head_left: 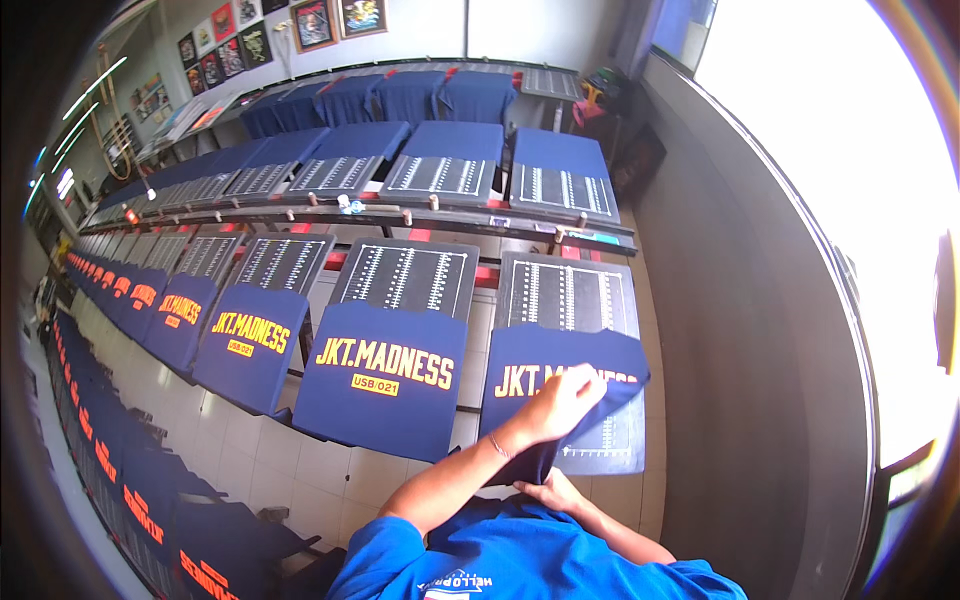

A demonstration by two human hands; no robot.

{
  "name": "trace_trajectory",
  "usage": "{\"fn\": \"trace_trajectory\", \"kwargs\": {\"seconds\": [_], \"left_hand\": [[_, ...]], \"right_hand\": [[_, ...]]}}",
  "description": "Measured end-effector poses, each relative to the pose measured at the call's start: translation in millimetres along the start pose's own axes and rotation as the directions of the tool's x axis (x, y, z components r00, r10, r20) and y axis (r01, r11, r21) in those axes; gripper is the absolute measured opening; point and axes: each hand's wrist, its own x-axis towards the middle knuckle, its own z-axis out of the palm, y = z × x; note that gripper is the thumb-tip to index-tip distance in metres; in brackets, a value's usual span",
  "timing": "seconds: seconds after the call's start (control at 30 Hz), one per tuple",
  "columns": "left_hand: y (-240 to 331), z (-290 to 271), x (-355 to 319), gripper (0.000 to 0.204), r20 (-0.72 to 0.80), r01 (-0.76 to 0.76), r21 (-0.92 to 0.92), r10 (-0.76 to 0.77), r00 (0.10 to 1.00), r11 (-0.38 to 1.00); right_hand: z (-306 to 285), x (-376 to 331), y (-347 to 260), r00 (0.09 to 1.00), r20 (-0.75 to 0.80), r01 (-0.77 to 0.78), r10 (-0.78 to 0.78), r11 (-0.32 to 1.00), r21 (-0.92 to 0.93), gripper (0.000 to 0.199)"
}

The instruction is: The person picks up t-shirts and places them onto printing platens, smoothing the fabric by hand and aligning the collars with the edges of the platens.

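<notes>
Far left: a long line of dark shirts (225, 530) with orange letters.
Next to mine: a blue shirt (385, 428) lies flat on a black board (400, 275). It has big yellow letters and a small yellow box with dark writing.
My shirt: the last shirt (515, 350), blue with yellow letters too, is partly lifted off the end board (575, 290).
My right hand (550, 492): low down, gripping the shirt's near end.
My left hand (570, 402): closed on the cloth, hiding some letters.
End board marks: white lines and little ticks.
Far right: a grey wall (760, 330).
</notes>
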Motion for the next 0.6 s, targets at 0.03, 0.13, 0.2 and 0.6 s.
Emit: {"fn": "trace_trajectory", "kwargs": {"seconds": [0.03,0.13,0.2,0.6], "left_hand": [[13,-10,15,0.012,0.095,0.124,-0.181,-0.108,0.99,0.976],[19,-96,23,0.013,-0.08,0.152,-0.41,-0.202,0.976,0.899],[24,-139,27,0.009,-0.36,0.032,-0.669,-0.361,0.86,0.743],[63,-156,-57,0.032,-0.104,0.063,-0.932,-0.431,0.897,0.357]], "right_hand": [[-5,-8,-8,0.993,-0.011,-0.117,0.118,0.992,0.035,0.03],[41,12,-35,0.995,-0.03,-0.087,0.095,0.972,0.219,0.025],[39,1,-44,0.996,-0.062,-0.041,0.066,0.94,0.338,0.018],[-91,-77,-290,0.77,-0.038,0.494,-0.637,0.633,-0.596,0.022]]}}
